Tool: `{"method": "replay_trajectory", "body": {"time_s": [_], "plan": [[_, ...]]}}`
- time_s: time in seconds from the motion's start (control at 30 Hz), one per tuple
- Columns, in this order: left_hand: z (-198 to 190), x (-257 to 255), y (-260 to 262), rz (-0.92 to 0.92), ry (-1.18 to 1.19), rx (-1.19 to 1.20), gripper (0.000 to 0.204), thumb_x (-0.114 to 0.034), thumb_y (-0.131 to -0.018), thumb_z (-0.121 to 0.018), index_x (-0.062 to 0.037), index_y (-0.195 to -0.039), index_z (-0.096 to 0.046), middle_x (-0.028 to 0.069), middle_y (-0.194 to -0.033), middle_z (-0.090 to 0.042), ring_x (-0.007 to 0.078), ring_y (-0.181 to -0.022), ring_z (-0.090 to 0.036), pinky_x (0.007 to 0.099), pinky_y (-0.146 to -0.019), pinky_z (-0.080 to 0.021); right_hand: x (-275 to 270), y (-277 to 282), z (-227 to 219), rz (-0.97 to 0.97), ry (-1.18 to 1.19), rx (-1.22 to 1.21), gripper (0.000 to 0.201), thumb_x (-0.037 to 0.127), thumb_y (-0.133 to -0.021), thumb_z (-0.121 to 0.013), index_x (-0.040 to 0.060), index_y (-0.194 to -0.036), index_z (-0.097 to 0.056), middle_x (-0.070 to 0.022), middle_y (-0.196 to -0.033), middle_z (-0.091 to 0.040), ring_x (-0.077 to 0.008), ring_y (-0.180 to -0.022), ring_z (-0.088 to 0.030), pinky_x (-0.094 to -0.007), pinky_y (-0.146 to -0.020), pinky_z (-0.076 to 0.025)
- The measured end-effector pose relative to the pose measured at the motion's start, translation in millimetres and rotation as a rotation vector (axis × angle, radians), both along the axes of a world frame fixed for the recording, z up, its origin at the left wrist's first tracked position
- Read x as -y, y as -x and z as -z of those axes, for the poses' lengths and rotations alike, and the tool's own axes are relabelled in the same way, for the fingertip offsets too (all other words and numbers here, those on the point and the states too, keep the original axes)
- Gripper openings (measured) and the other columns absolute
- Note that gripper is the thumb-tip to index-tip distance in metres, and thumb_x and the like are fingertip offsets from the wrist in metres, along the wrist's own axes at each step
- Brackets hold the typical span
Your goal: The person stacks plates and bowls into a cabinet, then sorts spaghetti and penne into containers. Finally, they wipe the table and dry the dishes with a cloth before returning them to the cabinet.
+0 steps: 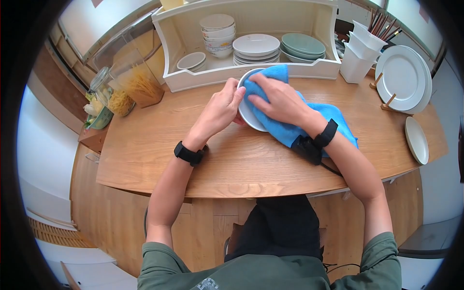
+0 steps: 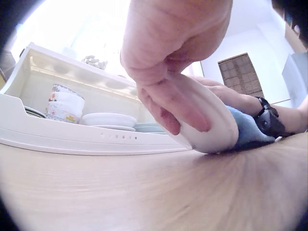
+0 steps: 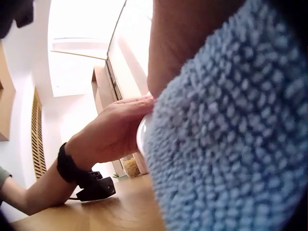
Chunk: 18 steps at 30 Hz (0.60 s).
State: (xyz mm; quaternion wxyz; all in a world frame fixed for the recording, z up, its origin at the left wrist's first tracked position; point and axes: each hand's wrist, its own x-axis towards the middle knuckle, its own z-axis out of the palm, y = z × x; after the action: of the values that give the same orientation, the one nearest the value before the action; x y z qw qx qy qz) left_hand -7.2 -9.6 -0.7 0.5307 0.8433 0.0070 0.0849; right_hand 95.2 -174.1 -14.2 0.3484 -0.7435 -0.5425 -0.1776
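Observation:
A white dish (image 1: 247,113) is held tilted above the table, its lower edge at or near the wood in the left wrist view. The left hand (image 1: 221,107) grips its left rim, thumb on the near face and fingers spread on the underside (image 2: 211,125). With fingers bent over a blue cloth (image 1: 280,128), the right hand (image 1: 282,102) presses it into the dish. The cloth (image 3: 231,130) fills much of the right wrist view and trails right under the right wrist.
A white shelf (image 1: 251,73) at the back holds stacked bowls (image 1: 218,36), white plates (image 1: 256,45) and green plates (image 1: 303,44). Pasta containers (image 1: 140,87) stand at left. On the right are a utensil holder (image 1: 356,63), racked plates (image 1: 401,79) and an oval dish (image 1: 416,140).

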Motion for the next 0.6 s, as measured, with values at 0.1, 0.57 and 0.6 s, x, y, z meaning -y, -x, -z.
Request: {"method": "replay_trajectory", "body": {"time_s": [0.1,0.57,0.6], "plan": [[1,1,0,-0.054,-0.010,0.009,0.031,-0.028,-0.104,-0.040,0.0002,-0.117,-0.046,0.0126,-0.099,-0.060,0.0182,-0.077,-0.067,0.0314,-0.060,-0.061,-1,3,-1,-0.144,0.174,-0.053,0.035,0.024,-0.088,-0.062,0.0024,-0.114,-0.051,-0.0241,-0.096,-0.063,-0.0404,-0.091,-0.061,-0.0463,-0.078,-0.048],[-8,-8,1,-0.087,0.024,-0.035,0.042,-0.019,-0.103,-0.040,-0.0101,-0.143,-0.033,0.0123,-0.097,-0.062,0.0152,-0.075,-0.067,0.0301,-0.061,-0.060,20,-26,-13,0.306,0.520,0.044,0.034,0.028,-0.085,-0.061,0.0067,-0.110,-0.054,-0.0178,-0.087,-0.067,-0.0365,-0.084,-0.064,-0.0480,-0.072,-0.051],[-10,-6,3,-0.067,-0.003,-0.015,0.043,-0.019,-0.103,-0.040,-0.0111,-0.144,-0.033,0.0119,-0.097,-0.062,0.0148,-0.076,-0.067,0.0304,-0.061,-0.060,18,-25,-11,0.308,0.416,0.061,0.033,0.027,-0.086,-0.061,0.0065,-0.110,-0.054,-0.0181,-0.088,-0.066,-0.0368,-0.083,-0.064,-0.0474,-0.072,-0.051]]}}
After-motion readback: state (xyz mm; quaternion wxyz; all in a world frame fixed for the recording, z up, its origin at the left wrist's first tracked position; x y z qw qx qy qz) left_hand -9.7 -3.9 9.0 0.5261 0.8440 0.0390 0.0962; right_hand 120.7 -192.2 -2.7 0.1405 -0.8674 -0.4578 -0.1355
